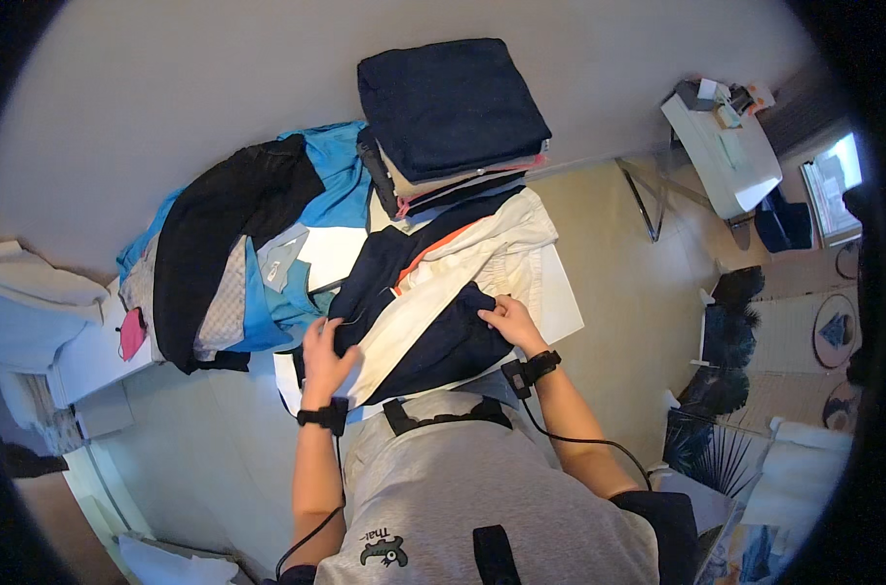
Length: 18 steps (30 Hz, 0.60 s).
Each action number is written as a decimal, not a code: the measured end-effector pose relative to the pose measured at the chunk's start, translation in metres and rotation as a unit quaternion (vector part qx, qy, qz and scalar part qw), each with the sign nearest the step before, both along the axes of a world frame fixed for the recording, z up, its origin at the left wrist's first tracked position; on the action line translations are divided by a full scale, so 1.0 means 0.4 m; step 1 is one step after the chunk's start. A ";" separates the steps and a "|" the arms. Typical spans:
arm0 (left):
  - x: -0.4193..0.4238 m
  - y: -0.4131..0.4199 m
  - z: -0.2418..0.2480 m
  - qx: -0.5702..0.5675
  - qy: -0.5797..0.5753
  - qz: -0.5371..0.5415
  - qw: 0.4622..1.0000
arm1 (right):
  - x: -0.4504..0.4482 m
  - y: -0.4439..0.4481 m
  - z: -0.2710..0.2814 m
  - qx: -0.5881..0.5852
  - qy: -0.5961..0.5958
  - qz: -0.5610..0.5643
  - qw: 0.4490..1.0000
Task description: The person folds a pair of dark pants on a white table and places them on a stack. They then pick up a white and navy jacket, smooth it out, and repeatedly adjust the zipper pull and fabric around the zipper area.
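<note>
Before me a navy and white garment (436, 351) with an orange stripe lies spread on a white table (564, 298). Its white part has a gathered elastic edge towards the right. My right hand (512, 322) pinches the navy fabric between thumb and fingers at that side. On the left edge of the garment rests my left hand (327, 362), its thumb and fingers apart and no fabric plainly gripped. Just beyond stands a stack of folded clothes, with a folded dark navy garment (450, 110) on top.
A loose heap left of the garment includes black trousers (224, 212), a blue cloth (337, 172) and a teal garment (293, 300). A pink pouch (131, 333) lies farther left. At the far right is a white desk (728, 153) bearing small items. Cables run from both wrist straps.
</note>
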<state>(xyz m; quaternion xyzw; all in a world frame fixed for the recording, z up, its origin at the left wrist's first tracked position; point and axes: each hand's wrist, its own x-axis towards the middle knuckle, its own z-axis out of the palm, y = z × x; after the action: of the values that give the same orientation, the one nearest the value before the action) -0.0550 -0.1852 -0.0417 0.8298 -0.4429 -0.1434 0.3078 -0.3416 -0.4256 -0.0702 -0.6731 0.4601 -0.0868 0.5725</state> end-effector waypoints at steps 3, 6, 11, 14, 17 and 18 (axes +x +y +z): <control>-0.051 -0.091 0.028 0.109 -0.052 -0.075 0.990 | -0.045 0.004 0.029 0.099 -0.133 0.041 0.985; -0.082 -0.129 0.021 0.162 -0.021 -0.135 0.977 | -0.156 -0.006 0.051 0.097 -0.130 0.065 0.985; -0.088 -0.121 -0.048 0.141 -0.031 -0.146 0.979 | -0.365 0.012 0.017 0.134 0.040 0.028 0.990; -0.062 -0.105 -0.052 0.073 -0.005 -0.117 0.990 | -0.372 0.044 0.053 0.095 0.299 0.107 0.944; -0.047 -0.087 -0.049 0.121 0.013 -0.107 0.987 | -0.378 0.060 -0.021 -0.069 0.246 0.158 0.954; -0.039 -0.073 -0.053 0.123 0.030 -0.110 0.986 | -0.368 0.061 -0.070 -0.169 0.125 0.066 0.975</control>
<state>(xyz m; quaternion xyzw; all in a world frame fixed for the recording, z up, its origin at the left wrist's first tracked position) -0.0707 -0.2145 -0.0631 0.8028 -0.5013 -0.2543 0.1988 -0.4888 -0.4013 -0.0983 -0.7947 0.4610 -0.0403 0.3928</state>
